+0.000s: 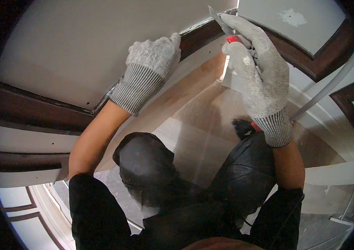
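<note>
My right hand (258, 66), in a grey knit glove, is wrapped round a thin-bladed hand tool with a red collar (233, 39), which looks like a scraper. Its pale flat blade (218, 18) points up and left, near the corner of the dark brown trim (204, 38). My left hand (154, 54), gloved alike, is closed with curled fingers against the trim and the edge of the pale panel (98, 50). Whether anything is in those fingers is hidden. Beside my right wrist, black bristles (243, 128) and a red piece (256, 126) show, partly covered.
My dark-clothed knees (143, 162) are bent below the hands, over a wood-look surface (202, 121). A pale hose or cable (331, 85) curves past at right. A white patch (292, 17) marks the upper right panel. More dark-trimmed panels (16, 200) stand at lower left.
</note>
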Demonstrator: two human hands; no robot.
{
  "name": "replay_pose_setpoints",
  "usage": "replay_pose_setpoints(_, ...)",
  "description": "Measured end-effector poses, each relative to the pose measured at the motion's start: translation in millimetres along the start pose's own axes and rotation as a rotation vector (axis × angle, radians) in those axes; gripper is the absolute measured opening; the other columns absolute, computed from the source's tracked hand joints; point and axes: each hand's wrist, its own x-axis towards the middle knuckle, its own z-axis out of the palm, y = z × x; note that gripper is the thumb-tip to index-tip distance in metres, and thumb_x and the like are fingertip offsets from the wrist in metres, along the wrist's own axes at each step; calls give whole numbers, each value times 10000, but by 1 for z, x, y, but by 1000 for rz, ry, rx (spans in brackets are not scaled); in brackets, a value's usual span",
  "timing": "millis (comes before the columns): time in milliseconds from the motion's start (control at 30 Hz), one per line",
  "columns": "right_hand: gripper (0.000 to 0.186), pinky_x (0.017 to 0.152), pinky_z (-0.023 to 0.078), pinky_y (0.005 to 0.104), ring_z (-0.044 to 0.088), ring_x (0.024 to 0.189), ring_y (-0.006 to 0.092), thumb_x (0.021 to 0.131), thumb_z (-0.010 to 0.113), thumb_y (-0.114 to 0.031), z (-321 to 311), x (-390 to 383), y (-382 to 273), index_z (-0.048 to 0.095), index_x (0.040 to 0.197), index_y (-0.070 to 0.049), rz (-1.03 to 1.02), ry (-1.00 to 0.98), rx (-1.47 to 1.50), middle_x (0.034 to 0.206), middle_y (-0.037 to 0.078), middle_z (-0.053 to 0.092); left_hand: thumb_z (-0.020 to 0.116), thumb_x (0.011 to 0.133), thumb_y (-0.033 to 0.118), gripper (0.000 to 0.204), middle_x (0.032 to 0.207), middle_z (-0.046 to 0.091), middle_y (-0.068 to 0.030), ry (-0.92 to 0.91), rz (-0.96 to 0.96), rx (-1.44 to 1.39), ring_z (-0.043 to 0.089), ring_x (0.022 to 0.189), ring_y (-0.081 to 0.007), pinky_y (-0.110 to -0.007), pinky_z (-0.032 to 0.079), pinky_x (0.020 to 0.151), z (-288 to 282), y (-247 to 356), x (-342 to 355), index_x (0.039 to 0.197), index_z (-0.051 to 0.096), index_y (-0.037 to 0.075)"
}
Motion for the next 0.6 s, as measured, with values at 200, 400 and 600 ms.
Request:
replay_pose_setpoints(200,351,930,545,362,718,1074,311,1014,615,-243,-5,-1,8,636,1322,-75,-5,-38,7,1174,163,716,578,1009,367,312,987,730,-86,175,-64,50,725,866,-317,-487,555,730,2,-37,-79,1243,629,167)
replay_pose_setpoints(400,384,955,525,293,665,1090,150,1043,598,-219,-12,-4,11,624,1369,-19,95,-106,52,1268,107,689,646,962,343,262,919,688,-52,96,-284,183,702,855,-274,-426,548,757,-8,-68,-168,1182,647,200)
replay_pose_setpoints(600,376,878,527,258,637,989,87,1049,573,-194,-3,-3,-1,623,1376,-15,185,-138,102,1238,76,681,711,896,290,416,1247,653,-44,224,-68,207,615,1179,-251,-428,494,983,17,-56,-142,1297,643,203)
